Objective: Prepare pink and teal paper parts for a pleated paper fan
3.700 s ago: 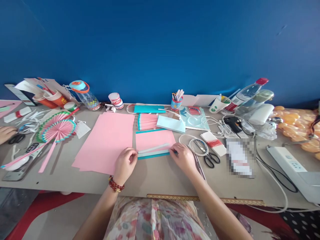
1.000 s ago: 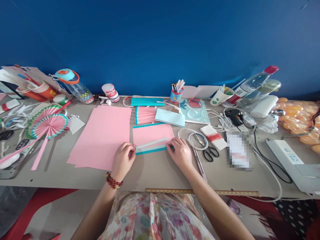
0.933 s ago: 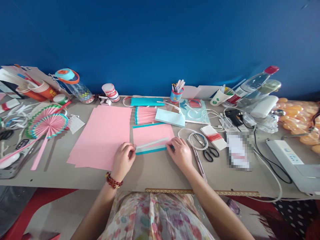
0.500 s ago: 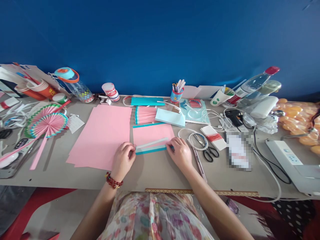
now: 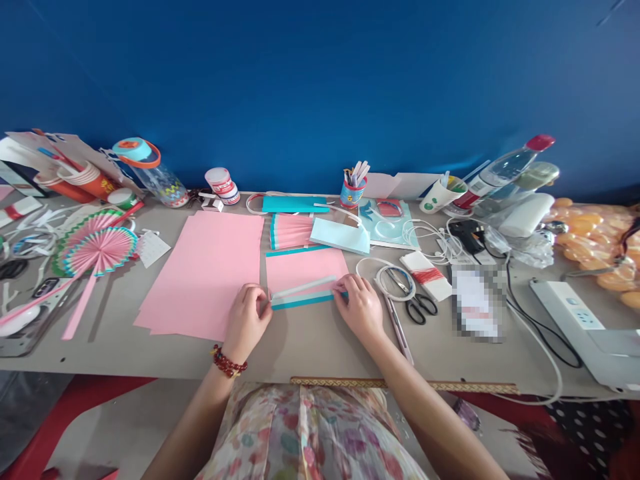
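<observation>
A pink sheet of paper (image 5: 300, 265) with teal strips along its far and near edges lies between my two hands. Across it slants a narrow, pale translucent strip (image 5: 305, 287). My left hand (image 5: 247, 315) is closed, thumb and forefinger pinched at the sheet's near left corner, by the strip's left end. At the near right corner, my right hand (image 5: 361, 308) pinches the sheet's edge with its fingertips. Under my left hand's outer side is a stack of larger pink paper (image 5: 210, 267). Exactly what lies between the fingertips is partly hidden.
Beyond the sheet lie a pleated pink paper (image 5: 293, 231) and a folded light blue paper (image 5: 340, 235). Scissors (image 5: 420, 308), a white coil (image 5: 396, 281) and a pen (image 5: 399, 330) are right of my right hand. Pleated fans (image 5: 103, 250) lie far left.
</observation>
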The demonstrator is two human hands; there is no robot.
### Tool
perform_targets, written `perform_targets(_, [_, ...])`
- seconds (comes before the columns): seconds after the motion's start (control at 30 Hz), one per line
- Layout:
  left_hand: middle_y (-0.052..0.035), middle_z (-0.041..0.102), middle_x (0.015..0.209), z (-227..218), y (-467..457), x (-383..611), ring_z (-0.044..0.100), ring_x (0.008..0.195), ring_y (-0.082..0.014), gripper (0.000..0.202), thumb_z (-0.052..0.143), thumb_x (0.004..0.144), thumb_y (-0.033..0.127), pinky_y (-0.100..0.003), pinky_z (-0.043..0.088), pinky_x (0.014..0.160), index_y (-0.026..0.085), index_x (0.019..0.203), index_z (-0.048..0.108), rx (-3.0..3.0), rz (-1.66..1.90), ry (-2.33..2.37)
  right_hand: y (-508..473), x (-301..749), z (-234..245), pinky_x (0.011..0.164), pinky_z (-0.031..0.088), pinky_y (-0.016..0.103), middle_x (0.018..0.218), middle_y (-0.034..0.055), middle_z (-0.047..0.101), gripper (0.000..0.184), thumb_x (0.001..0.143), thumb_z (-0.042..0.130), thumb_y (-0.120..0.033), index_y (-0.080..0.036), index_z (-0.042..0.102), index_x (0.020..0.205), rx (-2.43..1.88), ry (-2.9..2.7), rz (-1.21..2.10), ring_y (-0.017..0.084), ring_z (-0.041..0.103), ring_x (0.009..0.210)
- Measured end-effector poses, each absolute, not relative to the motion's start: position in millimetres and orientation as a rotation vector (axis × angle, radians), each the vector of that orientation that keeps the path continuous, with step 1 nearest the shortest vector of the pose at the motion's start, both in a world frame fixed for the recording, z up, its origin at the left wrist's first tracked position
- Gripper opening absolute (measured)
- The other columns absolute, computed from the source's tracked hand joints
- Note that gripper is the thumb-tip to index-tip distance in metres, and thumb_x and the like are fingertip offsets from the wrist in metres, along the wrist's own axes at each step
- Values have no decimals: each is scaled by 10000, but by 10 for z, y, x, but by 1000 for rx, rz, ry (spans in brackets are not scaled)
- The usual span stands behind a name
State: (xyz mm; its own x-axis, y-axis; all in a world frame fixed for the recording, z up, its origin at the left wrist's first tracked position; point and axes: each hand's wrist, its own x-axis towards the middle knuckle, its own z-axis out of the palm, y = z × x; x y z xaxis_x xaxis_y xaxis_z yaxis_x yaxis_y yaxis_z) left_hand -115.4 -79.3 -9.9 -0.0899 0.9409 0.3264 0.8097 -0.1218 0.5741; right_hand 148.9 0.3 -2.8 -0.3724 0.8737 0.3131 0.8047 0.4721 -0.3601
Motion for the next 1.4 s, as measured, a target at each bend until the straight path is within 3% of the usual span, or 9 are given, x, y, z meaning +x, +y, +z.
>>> perform_targets(0.17, [-92, 583, 1071, -23, -832, -1104, 596, 1069, -258, 208, 534, 873, 142, -401, 518, 889, 218, 1064, 500, 2002, 1010, 2001, -8, 1492, -18, 820, 422, 348, 1020, 75, 644, 116, 956, 508, -220, -205, 616, 916, -1387, -2310, 186, 232, 559, 909])
perform_targets(0.27, [-125, 580, 1294, 96, -878, -867, 549, 1230, -269, 369, 478, 944, 201, -434, 444, 1034, 214, 1313, 470, 2202, 853, 1969, -9, 1495, -26, 834, 419, 349, 1026, 74, 642, 135, 967, 498, -224, -204, 624, 925, -1368, -2322, 184, 232, 561, 924])
perform_targets(0.37, [-118, 412, 1541, 131, -908, -561, 359, 1438, -266, 576, 454, 984, 410, -441, 281, 1183, 188, 1500, 331, 2569, 464, 1527, -6, 1496, -32, 847, 418, 356, 1006, 78, 642, 145, 970, 489, -222, -200, 625, 925, -1356, -2318, 169, 235, 564, 930])
perform_targets(0.47, [-168, 293, 1596, 58, -929, -418, 245, 1493, -292, 854, 402, 938, 657, -469, 178, 1218, 101, 1558, 214, 2648, 313, 1483, 2, 1498, -33, 846, 424, 357, 1001, 79, 643, 134, 963, 501, -223, -200, 623, 914, -1352, -2313, 163, 236, 566, 929])
perform_targets(0.53, [-182, 248, 1606, 2, -965, -467, 216, 1501, -305, 923, 368, 921, 706, -480, 152, 1222, 78, 1568, 172, 2648, 282, 1546, 9, 1502, -39, 838, 428, 353, 1001, 75, 643, 125, 959, 509, -223, -202, 623, 910, -1353, -2319, 171, 232, 569, 909])
perform_targets(0.87, [-170, 280, 1594, -48, -1279, -983, 288, 1475, -307, 902, 400, 941, 650, -486, 273, 1186, 113, 1587, 71, 2567, 256, 1851, -41, 1476, -11, 826, 437, 377, 1052, 90, 651, 171, 970, 505, -264, -207, 656, 1027, -1379, -2313, 119, 251, 570, 938])
perform_targets(1.07, [-177, 283, 1591, -51, -1272, -964, 287, 1476, -306, 860, 397, 959, 614, -509, 269, 1177, 112, 1586, 87, 2604, 239, 1865, -280, 1330, 72, 1001, 400, 473, 1386, 82, 562, 459, 928, 581, -496, -281, 576, 1333, -1143, -2567, 76, 318, 502, 1198])
perform_targets(1.2, [-167, 304, 1585, -42, -1268, -992, 341, 1451, -311, 835, 396, 957, 619, -501, 307, 1158, 128, 1583, 144, 2609, 243, 1861, -314, 1527, 8, 1095, 341, 535, 1518, 80, 447, 505, 937, 578, -475, -292, 522, 1404, -1248, -2509, 31, 334, 428, 1328])
perform_targets(1.4, [-156, 309, 1586, -45, -1263, -1007, 354, 1443, -317, 815, 407, 964, 590, -531, 327, 1139, 140, 1585, 130, 2605, 272, 1848, -317, 1738, -18, 1057, 402, 523, 1489, 85, 487, 524, 954, 554, -439, -284, 473, 1449, -1339, -2464, 45, 331, 459, 1313])
